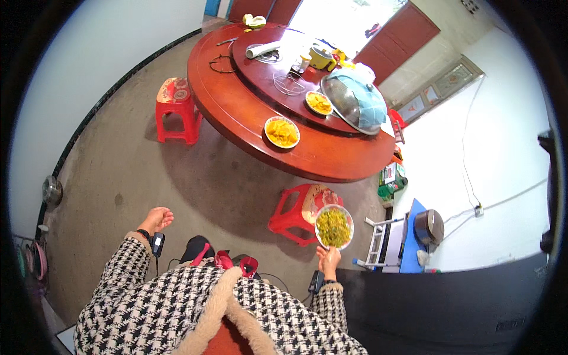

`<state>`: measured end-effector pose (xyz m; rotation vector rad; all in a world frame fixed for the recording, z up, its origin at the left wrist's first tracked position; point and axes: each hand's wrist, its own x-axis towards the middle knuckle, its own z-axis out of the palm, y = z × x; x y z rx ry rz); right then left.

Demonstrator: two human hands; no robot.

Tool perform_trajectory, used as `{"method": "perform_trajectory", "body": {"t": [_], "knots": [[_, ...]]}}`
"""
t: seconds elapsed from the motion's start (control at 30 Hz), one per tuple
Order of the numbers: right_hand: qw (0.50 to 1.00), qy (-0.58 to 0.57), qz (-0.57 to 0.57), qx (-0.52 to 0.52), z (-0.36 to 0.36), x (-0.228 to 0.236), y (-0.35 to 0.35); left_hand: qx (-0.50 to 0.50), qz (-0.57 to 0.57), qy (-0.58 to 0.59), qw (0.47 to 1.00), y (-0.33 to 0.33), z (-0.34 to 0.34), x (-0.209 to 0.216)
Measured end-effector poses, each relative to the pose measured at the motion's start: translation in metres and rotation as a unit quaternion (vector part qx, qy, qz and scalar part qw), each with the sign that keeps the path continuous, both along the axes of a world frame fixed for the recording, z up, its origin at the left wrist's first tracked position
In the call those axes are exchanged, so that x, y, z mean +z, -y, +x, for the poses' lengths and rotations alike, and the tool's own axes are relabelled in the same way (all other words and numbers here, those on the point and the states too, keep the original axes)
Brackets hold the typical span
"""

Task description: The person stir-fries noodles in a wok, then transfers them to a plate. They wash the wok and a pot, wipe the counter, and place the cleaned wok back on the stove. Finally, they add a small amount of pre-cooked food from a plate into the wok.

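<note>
My right hand [328, 258] grips the near rim of a round bowl [350, 223] with a patterned edge. Chopped yellow-green vegetables [333, 228] fill it, and it is held out in front of me over the floor, beside a red stool. My left hand [158, 219] hangs in the air at my left side, its fingers loosely bent and apart from the thumb, with nothing in them. On the near edge of the round wooden table [236, 118] stands a bowl of yellow-orange food [282, 132]. A similar bowl [319, 103] sits on the raised turntable [254, 65].
A large domed cover [355, 99] with blue cloth occupies the turntable's right side, near a yellow pot [321, 58]. Red plastic stools stand at the table's left [177, 112] and near side [296, 210]. To my right are a blue-topped stand [412, 248] and a dark surface [438, 302].
</note>
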<state>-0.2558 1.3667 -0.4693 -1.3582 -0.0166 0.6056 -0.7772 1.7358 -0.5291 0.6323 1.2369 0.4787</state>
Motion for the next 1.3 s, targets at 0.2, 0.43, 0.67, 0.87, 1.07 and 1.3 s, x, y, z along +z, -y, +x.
{"method": "perform_trajectory", "body": {"t": [0.2, 0.43, 0.67, 0.87, 1.07, 1.3], "knots": [[0.995, -0.035, 0.037, 0.090, 0.070, 0.045, -0.153, 0.009, -0.043, -0.018, 0.999, -0.031, 0.051, 0.022], [0.991, -0.038, 0.040, 0.122, 0.099, 0.075, -0.229, -0.025, 0.013, 0.065, 0.998, -0.077, 0.150, 0.098], [0.995, -0.029, 0.009, 0.096, 0.131, 0.096, -0.321, -0.257, 0.004, 0.078, 0.963, -0.206, 0.318, 0.138], [0.993, -0.044, 0.005, 0.114, 0.158, 0.131, -0.417, -0.385, -0.017, 0.063, 0.921, -0.245, 0.411, 0.130], [0.984, -0.058, 0.023, 0.169, 0.188, 0.161, -0.544, -0.510, -0.017, 0.044, 0.859, -0.226, 0.466, 0.123], [0.981, -0.092, -0.034, 0.169, 0.194, 0.157, -0.629, -0.492, -0.036, 0.037, 0.869, -0.210, 0.470, 0.122]]}}
